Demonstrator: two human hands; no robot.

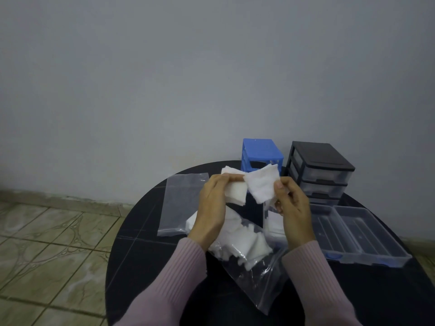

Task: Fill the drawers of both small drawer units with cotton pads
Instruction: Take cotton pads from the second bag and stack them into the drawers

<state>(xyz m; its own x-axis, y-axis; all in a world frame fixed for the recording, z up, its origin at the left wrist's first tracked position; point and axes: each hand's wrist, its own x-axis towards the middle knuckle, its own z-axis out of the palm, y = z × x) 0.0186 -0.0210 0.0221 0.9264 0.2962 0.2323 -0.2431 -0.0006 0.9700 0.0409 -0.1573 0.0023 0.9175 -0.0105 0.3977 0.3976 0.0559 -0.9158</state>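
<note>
your left hand [213, 203] grips a stack of white cotton pads [235, 192], and your right hand [293, 205] pinches a single pad [261, 184] beside it, both above the round black table [141, 231]. an open bag of pads [244, 245] lies under your wrists. the blue drawer unit [260, 152] and black drawer unit [320, 170] stand at the far edge, with two clear drawers [357, 234] out on your right and an empty clear bag [181, 203] on your left.

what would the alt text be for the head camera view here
Over a round black table, a person's left hand grips a stack of white cotton pads while the right hand pinches one pad. Behind stand a blue drawer unit and a black drawer unit; two clear drawers lie at right.
</note>
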